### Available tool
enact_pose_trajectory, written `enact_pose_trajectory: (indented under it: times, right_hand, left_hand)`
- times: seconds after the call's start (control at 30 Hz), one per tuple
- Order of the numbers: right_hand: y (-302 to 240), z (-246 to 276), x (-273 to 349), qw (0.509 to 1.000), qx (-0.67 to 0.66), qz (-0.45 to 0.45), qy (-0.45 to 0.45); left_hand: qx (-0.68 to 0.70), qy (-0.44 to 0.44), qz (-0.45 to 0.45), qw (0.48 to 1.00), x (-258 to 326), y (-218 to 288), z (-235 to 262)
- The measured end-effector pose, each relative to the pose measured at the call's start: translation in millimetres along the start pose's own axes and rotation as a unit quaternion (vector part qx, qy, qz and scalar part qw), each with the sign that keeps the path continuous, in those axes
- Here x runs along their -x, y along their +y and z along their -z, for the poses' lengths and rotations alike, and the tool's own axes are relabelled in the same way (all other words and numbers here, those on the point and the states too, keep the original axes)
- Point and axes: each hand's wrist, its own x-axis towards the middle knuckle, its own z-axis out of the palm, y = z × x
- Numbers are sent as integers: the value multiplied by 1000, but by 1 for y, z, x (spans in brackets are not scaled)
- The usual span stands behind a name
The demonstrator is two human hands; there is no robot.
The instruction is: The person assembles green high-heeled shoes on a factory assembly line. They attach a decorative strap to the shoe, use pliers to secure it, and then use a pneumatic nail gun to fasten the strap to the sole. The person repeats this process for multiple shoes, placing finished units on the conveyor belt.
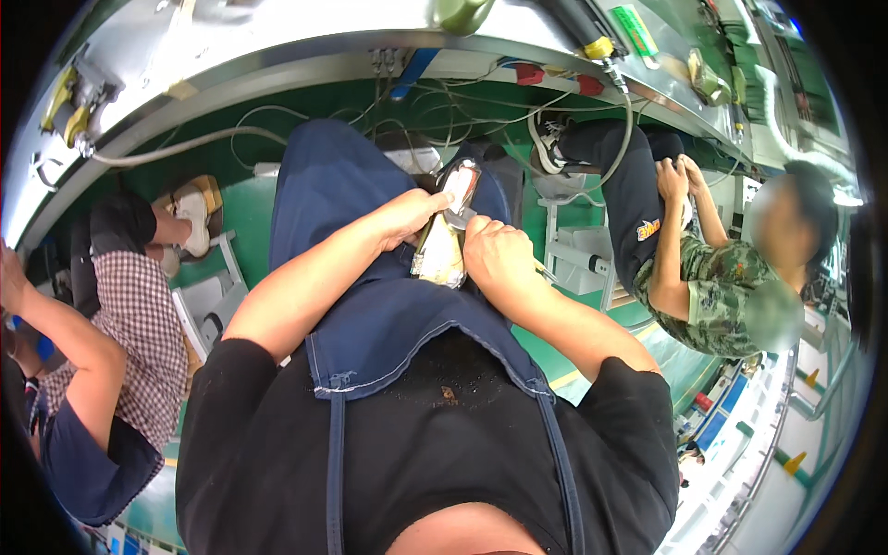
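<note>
Over my lap, my left hand [407,217] is closed around the middle of a long, shiny, silver-and-gold metallic piece [438,257]; its exact kind I cannot make out. The piece's far end narrows and shows whitish and reddish patches. My right hand [499,254] is a fist just right of it. From that fist a short grey metal tip [458,219] reaches across the piece, and a thin yellowish end sticks out behind by the wrist, so it grips a slim tool whose kind is hidden. A dark blue apron [407,338] covers my lap beneath both hands.
Ahead runs a metal workbench [277,46] with a yellow-black power tool [67,106] at left and another [592,37] at right. Cables [453,102] hang below its edge. A seated person [712,277] is close on my right, another person [129,333] on my left.
</note>
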Motion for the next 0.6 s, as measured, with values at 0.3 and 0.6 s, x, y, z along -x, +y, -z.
enact_pose_trajectory:
  times: [0.3,0.6]
  right_hand:
    - [140,87,-59,943,-316,-24,-102]
    - [252,72,-184,926,-267,-141,227]
  left_hand:
    - [-120,76,-93,986,-11,-37,10]
    - [-210,106,-129,963,8,-42,-23]
